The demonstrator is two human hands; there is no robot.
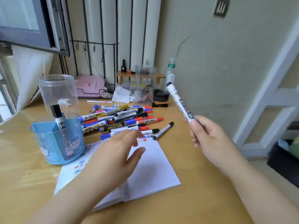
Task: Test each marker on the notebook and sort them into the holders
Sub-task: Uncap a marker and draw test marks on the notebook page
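The right hand [208, 136] grips a white marker [179, 102] by its lower end, raised above the desk right of the notebook [153, 172]. The left hand [113, 159] hovers over the notebook, fingers spread and holding nothing. Behind the notebook lies the marker pile [123, 118]; left of it stands a blue holder [56, 143] with one marker inside

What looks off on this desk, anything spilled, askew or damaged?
Nothing is spilled or broken. The markers lie in a loose pile, unsorted, and one black-capped marker has strayed beside the notebook. A crumpled paper sits at the back. The blue holder stands upright with one marker in it.
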